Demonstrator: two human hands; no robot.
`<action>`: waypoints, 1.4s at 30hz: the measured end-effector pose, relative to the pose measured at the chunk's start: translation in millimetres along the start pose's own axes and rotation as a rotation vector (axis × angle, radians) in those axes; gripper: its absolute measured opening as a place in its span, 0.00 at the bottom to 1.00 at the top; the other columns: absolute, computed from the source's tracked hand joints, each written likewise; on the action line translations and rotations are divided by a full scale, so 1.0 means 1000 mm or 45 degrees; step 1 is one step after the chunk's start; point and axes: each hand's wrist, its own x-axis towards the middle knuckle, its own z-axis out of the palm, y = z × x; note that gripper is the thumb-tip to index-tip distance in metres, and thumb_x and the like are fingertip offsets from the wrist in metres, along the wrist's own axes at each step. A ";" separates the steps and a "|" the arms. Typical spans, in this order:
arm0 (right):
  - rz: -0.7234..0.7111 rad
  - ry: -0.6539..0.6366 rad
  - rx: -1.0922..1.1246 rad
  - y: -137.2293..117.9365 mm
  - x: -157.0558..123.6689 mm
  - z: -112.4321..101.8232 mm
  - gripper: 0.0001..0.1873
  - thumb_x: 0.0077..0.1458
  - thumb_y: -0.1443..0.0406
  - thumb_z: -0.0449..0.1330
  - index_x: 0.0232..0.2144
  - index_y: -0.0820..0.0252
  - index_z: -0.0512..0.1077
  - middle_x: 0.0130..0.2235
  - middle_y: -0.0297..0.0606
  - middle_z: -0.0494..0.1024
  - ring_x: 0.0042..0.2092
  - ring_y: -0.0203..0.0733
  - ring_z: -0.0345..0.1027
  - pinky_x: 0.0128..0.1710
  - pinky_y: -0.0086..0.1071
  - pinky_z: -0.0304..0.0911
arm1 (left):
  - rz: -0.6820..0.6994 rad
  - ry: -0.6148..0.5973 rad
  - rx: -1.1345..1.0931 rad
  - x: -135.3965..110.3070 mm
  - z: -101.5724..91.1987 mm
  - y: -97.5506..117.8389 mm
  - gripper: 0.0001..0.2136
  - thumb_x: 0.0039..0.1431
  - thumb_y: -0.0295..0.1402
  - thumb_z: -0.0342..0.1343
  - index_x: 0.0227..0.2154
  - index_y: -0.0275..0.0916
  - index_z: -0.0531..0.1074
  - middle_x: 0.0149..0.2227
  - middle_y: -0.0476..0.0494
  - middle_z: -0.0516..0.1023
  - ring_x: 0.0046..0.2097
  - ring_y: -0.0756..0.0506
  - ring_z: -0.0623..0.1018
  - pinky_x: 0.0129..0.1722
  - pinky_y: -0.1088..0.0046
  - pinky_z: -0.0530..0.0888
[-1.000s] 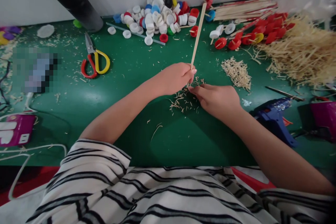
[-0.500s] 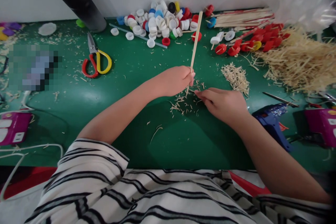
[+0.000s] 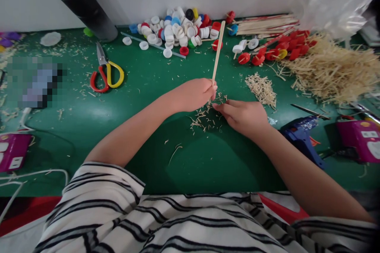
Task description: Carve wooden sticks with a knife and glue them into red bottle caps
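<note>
My left hand (image 3: 202, 94) is closed round a pale wooden chopstick (image 3: 219, 51), which leans up and away from me. The chopstick's lower end is down among scattered short wood shavings (image 3: 202, 119) on the green table. Close to that lower end is my right hand (image 3: 246, 115), its thumb and fingers pressed together. Whatever lies between those fingertips is hidden or too small to name. A small heap of shavings (image 3: 261, 90) lies just beyond the right hand.
Scissors (image 3: 106, 72) lie at the left near a black bottle (image 3: 92, 4). Bottle caps (image 3: 175, 31) are heaped at the back, with red caps on sticks (image 3: 276, 49) farther right. A large pile of wood strips (image 3: 332, 73) and a blue glue gun (image 3: 304, 136) occupy the right.
My right hand has come closer to the chopstick's lower end. My left hand still grips the chopstick. The whole view has shifted slightly.
</note>
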 end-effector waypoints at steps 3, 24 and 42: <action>-0.005 0.071 -0.001 0.002 0.000 -0.001 0.22 0.75 0.58 0.51 0.43 0.47 0.86 0.31 0.32 0.83 0.28 0.34 0.66 0.26 0.34 0.40 | 0.010 -0.018 -0.003 0.001 0.000 -0.002 0.18 0.75 0.36 0.39 0.35 0.39 0.72 0.35 0.42 0.75 0.35 0.47 0.72 0.40 0.66 0.67; 0.159 -0.035 0.035 -0.011 0.001 -0.002 0.21 0.75 0.56 0.51 0.40 0.51 0.84 0.35 0.32 0.85 0.31 0.35 0.69 0.27 0.34 0.40 | 0.010 0.023 0.014 0.001 0.000 -0.003 0.19 0.75 0.36 0.40 0.34 0.39 0.74 0.36 0.42 0.76 0.34 0.47 0.71 0.39 0.66 0.67; 0.157 -0.169 0.012 -0.018 0.001 -0.007 0.20 0.73 0.61 0.51 0.52 0.45 0.82 0.39 0.33 0.85 0.31 0.37 0.68 0.27 0.37 0.37 | 0.012 0.049 0.019 0.001 0.003 -0.005 0.19 0.75 0.37 0.40 0.33 0.39 0.74 0.33 0.43 0.75 0.34 0.47 0.72 0.39 0.66 0.66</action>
